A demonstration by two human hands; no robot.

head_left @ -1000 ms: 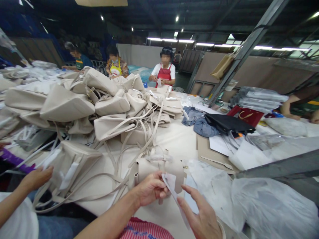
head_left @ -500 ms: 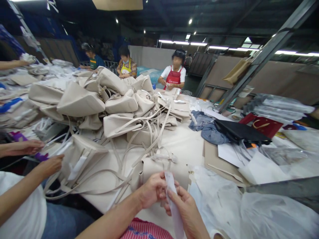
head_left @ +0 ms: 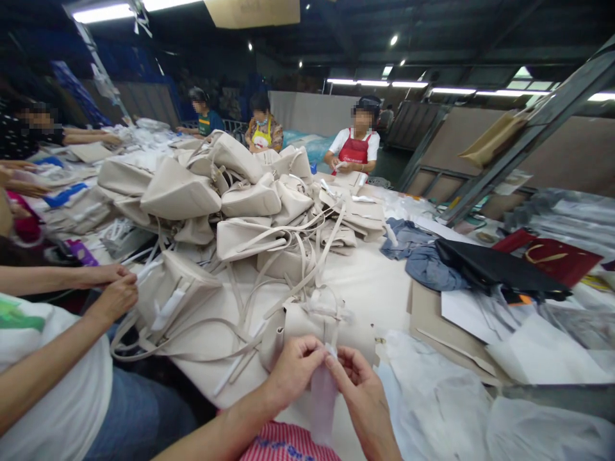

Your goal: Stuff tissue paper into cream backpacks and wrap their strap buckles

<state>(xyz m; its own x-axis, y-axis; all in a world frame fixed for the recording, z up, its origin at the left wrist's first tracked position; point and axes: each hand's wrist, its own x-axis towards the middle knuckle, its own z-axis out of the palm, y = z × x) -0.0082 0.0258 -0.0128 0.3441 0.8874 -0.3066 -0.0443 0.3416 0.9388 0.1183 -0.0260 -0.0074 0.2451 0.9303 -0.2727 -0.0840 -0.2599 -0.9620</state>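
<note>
Directly before me a beige handbag (head_left: 353,323) lies on the pale table, its top handle wrapped in clear plastic. My left hand (head_left: 298,368) pinches the upper end of a thin, whitish translucent strip (head_left: 323,406), which hangs down in front of the bag. On the other side of that end, my right hand (head_left: 360,387) grips it between thumb and fingers. Both sets of fingertips nearly meet at the strip's top. Part of the bag's front flap is hidden behind my hands.
A heap of beige handbags (head_left: 180,189) with loose straps rises ahead to the left. Beside me a co-worker's hands (head_left: 118,294) handle another bag. To the right lie a black bag (head_left: 500,269), a blue-grey cloth (head_left: 423,253), cardboard (head_left: 446,339) and crumpled clear plastic (head_left: 446,390).
My right hand has come in from the right to join my left on the strip. The strip has swung from slanted to hanging straight. The view has turned left.
</note>
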